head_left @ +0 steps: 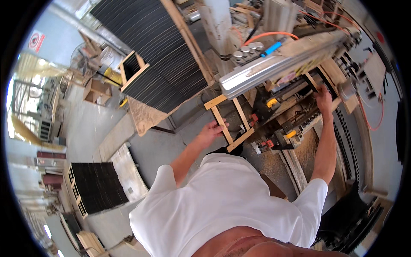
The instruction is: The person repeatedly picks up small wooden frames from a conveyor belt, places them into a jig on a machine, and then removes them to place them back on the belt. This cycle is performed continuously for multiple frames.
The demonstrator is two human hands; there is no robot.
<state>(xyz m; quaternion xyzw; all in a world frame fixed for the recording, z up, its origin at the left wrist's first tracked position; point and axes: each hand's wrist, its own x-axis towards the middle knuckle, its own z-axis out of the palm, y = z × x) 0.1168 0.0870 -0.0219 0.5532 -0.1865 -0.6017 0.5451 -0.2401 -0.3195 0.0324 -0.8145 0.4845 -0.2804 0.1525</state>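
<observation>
My left hand [212, 132] is closed around the near side of a small rectangular wooden frame [240, 140], pale with dark inner edges. That frame is held tilted beside the machine [282, 64], a long metal-topped unit with yellow and red clamps. On the machine's right side my right hand [324, 99] is closed on a dark and pale wooden piece [311, 80], which looks like part of a second frame. The machine's arm and my fingers hide much of that piece.
Ahead to the left stands a large stack of black-edged frames [167, 64], with one loose frame [132, 70] on top. Another black stack [98, 187] is at the left. Sawdust [278, 165] lies under the machine; an orange hose [274, 34] loops above it.
</observation>
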